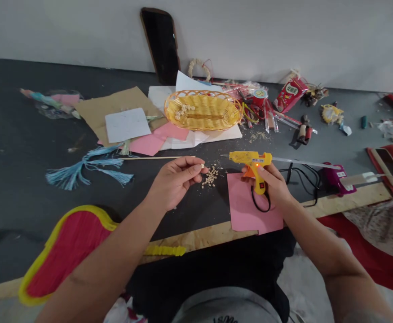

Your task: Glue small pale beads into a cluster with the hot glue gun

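My left hand (179, 177) pinches a small pale bead-like piece (202, 166) between thumb and fingertips. Just right of those fingers, a loose pile of similar pale pieces (211, 176) lies on the dark table. My right hand (273, 180) is wrapped round the handle of a yellow glue gun (250, 158). Its nozzle points left toward my left hand, apart from it, and a small orange light glows on its body. A clear glue stick (300, 162) sticks out of its back. Beneath the gun lies a pink sheet (252, 215).
Behind my hands stands a yellow woven basket (203, 117) with pale pieces inside, on stacked papers. Blue tassels (78, 168) and a thin stick lie left. A red-and-yellow fan shape (75, 246) overhangs the front edge. A phone (161, 45) leans on the wall; a purple power strip (339, 179) sits right.
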The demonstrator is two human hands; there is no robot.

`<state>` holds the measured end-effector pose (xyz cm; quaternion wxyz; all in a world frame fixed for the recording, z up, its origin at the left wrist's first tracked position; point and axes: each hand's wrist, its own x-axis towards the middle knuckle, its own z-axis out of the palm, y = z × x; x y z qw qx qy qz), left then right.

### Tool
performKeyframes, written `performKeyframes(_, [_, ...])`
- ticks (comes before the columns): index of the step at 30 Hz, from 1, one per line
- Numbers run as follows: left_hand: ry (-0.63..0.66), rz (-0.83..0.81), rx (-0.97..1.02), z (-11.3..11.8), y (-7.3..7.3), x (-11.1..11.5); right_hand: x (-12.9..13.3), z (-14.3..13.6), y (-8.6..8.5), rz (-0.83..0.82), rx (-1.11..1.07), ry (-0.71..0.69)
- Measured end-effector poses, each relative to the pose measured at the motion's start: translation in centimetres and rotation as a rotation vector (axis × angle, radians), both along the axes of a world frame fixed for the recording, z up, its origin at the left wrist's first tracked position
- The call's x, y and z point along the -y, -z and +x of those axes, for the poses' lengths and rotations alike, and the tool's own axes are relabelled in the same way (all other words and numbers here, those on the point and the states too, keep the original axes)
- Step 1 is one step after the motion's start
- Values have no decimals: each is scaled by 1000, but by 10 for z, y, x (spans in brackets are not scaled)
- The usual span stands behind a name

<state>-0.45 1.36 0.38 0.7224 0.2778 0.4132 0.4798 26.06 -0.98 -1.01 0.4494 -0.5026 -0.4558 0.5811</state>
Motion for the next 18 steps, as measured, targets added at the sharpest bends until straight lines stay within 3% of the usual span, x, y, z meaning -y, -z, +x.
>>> performKeyframes(5, [-8,8,-18,1,2,-1,13,35,1,17,108,10])
performKeyframes(9, [14,10,-24,1,3,-1,14,47,-18,0,65,19])
performKeyframes(14, [13,8,-16,1,2,-1,5,18,-54,0,24,-74])
performKeyframes(16, [7,9,-4,1,1,-1,0,4,-52,25,-13,-129])
performKeyframes(18, [0,6,6,1,0,-1,-4,-5,-39,57,-27,-146])
